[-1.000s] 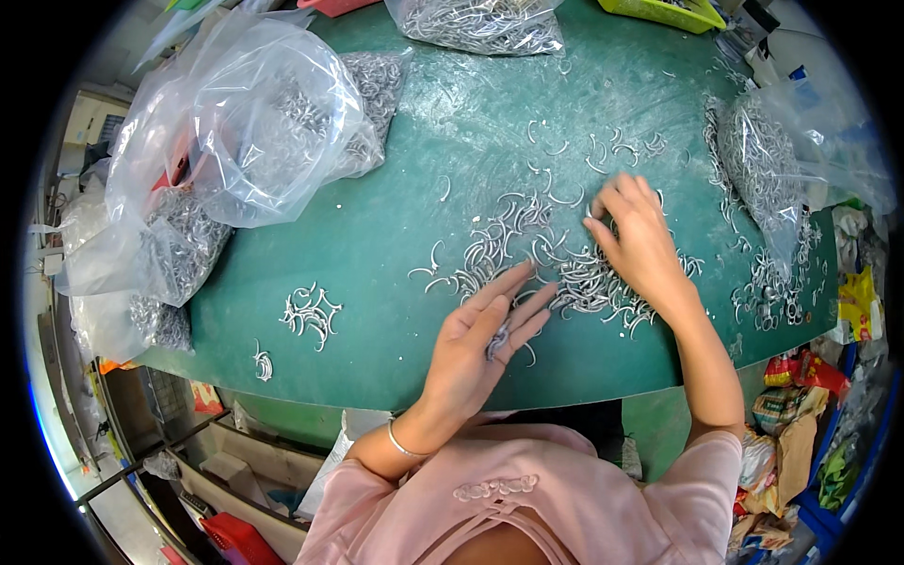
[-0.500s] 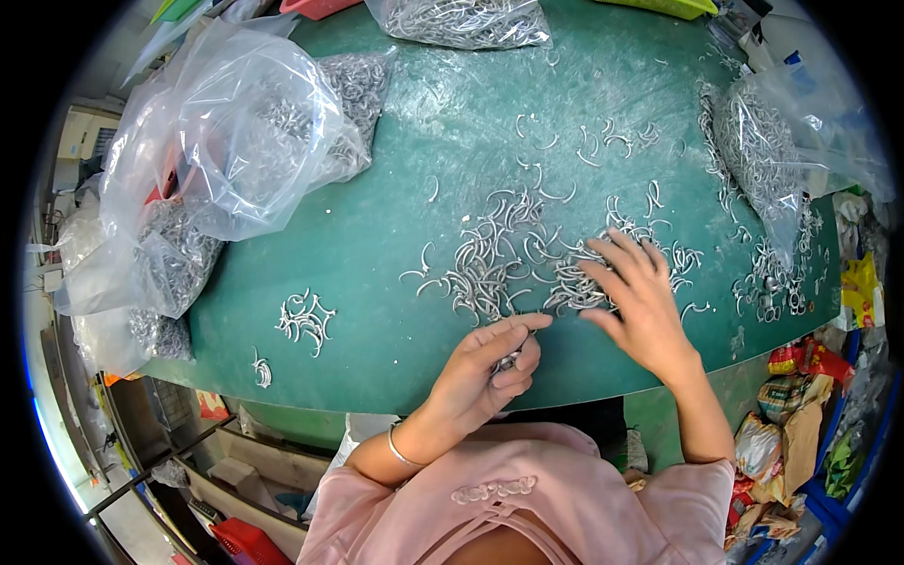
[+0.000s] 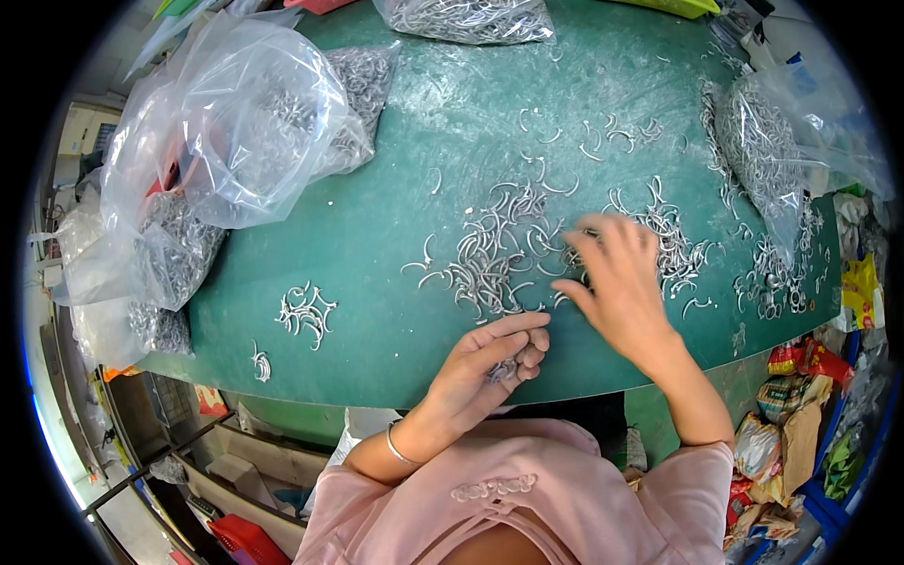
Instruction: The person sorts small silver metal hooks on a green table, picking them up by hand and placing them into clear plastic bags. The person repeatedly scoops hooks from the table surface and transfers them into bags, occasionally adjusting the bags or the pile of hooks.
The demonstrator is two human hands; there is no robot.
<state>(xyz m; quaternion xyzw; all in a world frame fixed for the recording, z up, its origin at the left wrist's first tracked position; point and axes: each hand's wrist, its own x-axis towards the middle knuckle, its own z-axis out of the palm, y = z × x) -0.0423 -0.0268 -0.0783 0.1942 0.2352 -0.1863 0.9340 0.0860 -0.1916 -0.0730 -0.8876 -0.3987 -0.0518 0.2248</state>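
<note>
My left hand [image 3: 490, 365] is curled closed near the front edge of the table, with small curved metal pieces [image 3: 502, 369] showing in its palm. My right hand [image 3: 617, 282] reaches over a loose pile, its fingers spread and a little blurred, the fingertips at the pieces. Just beyond my left hand lies a heap of silvery C-shaped metal pieces [image 3: 485, 268]. More of them in a second heap [image 3: 673, 245] stick out beyond my right hand, which hides part of that pile.
A small cluster of curved pieces [image 3: 306, 315] and a tiny neat stack [image 3: 261, 363] lie at left on the green table [image 3: 377, 254]. Clear plastic bags of metal parts stand at the left [image 3: 264, 122], back [image 3: 466, 21] and right [image 3: 763, 132]. Ring-like parts [image 3: 772, 282] lie far right.
My right hand has shifted left and slightly nearer over the pile, uncovering pieces on its right. My left hand stays almost in place, its fingers slightly looser.
</note>
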